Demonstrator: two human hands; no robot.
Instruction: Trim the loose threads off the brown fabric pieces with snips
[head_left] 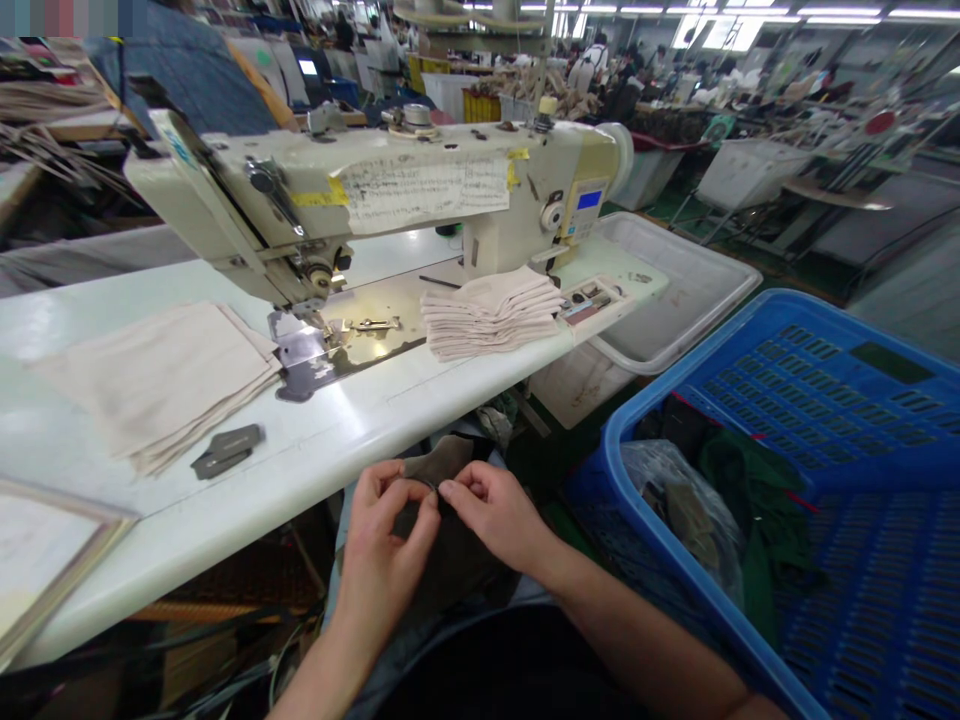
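Note:
Over my lap, below the table's front edge, my left hand (390,530) and my right hand (504,512) meet at a piece of grey-brown fabric (441,460). Thumb and fingertips of each hand are pinched together on its edge. Part of the fabric is hidden behind the hands, and its full shape cannot be seen. Beyond the hands stands a sewing machine (450,150). Left of its needle area lies a flat stack of pale beige fabric panels (161,365); to the right is a folded pile of beige pieces (491,315). Small dark grey pieces (226,450) lie near the table edge.
The white sewing table (360,415) spans the front. At right stands a blue plastic basket (622,450) holding green cloth and a clear plastic bag (694,515). A whitish bin (675,345) sits behind it. A framed board (56,560) lies at the table's left edge.

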